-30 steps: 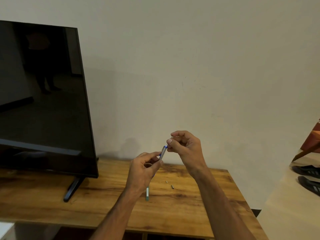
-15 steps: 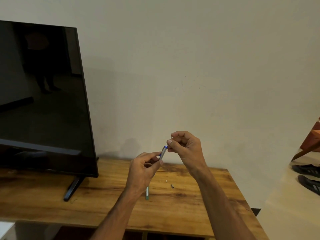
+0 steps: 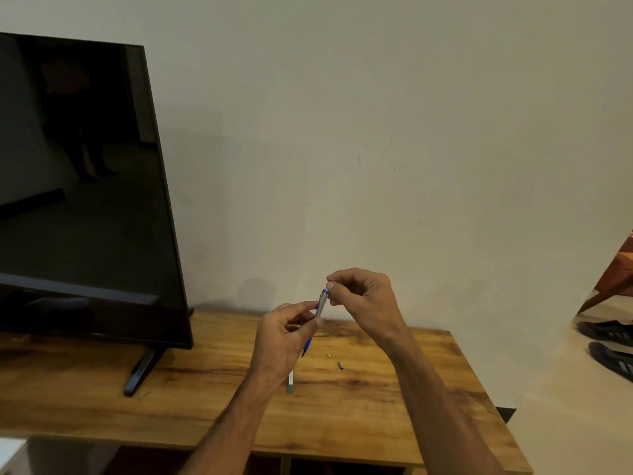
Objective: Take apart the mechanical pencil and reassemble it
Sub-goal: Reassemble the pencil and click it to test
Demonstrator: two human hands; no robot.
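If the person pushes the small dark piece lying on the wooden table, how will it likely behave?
The small dark piece looks like a tiny short cylinder, so it would probably roll or skid across the smooth wooden table at a light touch. It seems very light and easily lost. Picking it up likely needs a careful fingertip pinch, since it lies flat.

Two bare forearms, no sleeves, left hand (image 3: pixel 284 337) and right hand (image 3: pixel 364 298) ringless, unadorned wrists

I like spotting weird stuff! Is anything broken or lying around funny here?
Nothing looks broken. Two tiny loose parts and a slim tube lie scattered on the wooden table, likely pencil pieces. Both hands hold the pencil above them.
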